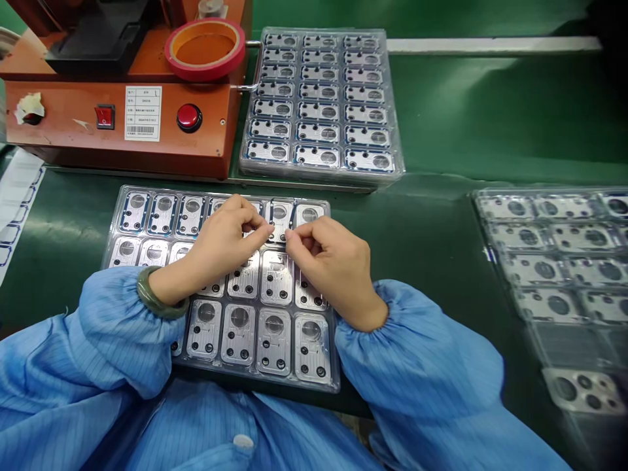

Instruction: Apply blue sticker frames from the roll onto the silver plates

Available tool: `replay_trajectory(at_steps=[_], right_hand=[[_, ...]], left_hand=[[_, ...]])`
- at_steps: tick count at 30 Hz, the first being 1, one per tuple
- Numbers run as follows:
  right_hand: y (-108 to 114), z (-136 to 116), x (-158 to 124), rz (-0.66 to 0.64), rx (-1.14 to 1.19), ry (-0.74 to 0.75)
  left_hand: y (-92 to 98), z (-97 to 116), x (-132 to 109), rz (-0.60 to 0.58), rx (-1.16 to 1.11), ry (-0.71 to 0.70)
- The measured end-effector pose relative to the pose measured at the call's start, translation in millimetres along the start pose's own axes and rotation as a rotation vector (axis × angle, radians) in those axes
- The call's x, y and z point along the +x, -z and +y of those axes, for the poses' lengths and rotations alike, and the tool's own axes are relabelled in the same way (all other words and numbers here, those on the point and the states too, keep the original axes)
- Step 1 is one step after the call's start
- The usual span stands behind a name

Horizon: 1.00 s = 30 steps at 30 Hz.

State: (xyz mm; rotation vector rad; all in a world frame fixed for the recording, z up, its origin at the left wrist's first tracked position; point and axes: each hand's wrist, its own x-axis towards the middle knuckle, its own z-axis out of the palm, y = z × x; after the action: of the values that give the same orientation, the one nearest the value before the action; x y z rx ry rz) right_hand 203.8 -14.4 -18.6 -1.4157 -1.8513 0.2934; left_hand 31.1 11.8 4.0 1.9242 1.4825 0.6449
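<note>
Two bare hands were in the head view, held over a clear plastic tray [216, 374] on the green-matted table [432, 118]. The left hand [223, 239] and the right hand [333, 268] were both curled, with the thumbs and forefingers pinched inward. The fingertips [271, 229] converged at the lower edge of a metal camera plate [279, 219], located in the top row of the tray, second position from the right. It could not be determined whether the fingertips gripped that plate or a smaller item. The tray carried machined metal camera plates in rows, each with round openings. A jade bangle [161, 293] encircled the left wrist, and blue striped smock sleeves [118, 333] covered both forearms.

A second loaded tray [318, 175] lay beyond the hands, beside an orange machine housing [118, 124]. That housing bore a red rocker switch [104, 116], a red push button [189, 118], and a barcode label [142, 113]. A roll of red tape [205, 49] sat on top. A third tray [549, 255], blurred, lay to the right, near a loose metal plate [581, 390].
</note>
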Motion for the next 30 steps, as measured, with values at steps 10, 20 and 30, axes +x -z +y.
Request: replay_trajectory(at_steps=[10, 20, 30], right_hand=[[-0.5, 0.3, -0.3, -0.016, 0.013, 0.009], [3.1, -0.3, 1.0, -0.081, -0.031, 0.015], [5.4, 2.5, 1.0, -0.105, -0.049, 0.066]], left_hand=[[-0.3, -0.8, -0.4, 0.008, 0.039, -0.015], [-1.8, -3.3, -2.0, 0.034, 0.104, -0.077], [-1.9, -5.6, -2.3, 0.021, 0.129, -0.114]])
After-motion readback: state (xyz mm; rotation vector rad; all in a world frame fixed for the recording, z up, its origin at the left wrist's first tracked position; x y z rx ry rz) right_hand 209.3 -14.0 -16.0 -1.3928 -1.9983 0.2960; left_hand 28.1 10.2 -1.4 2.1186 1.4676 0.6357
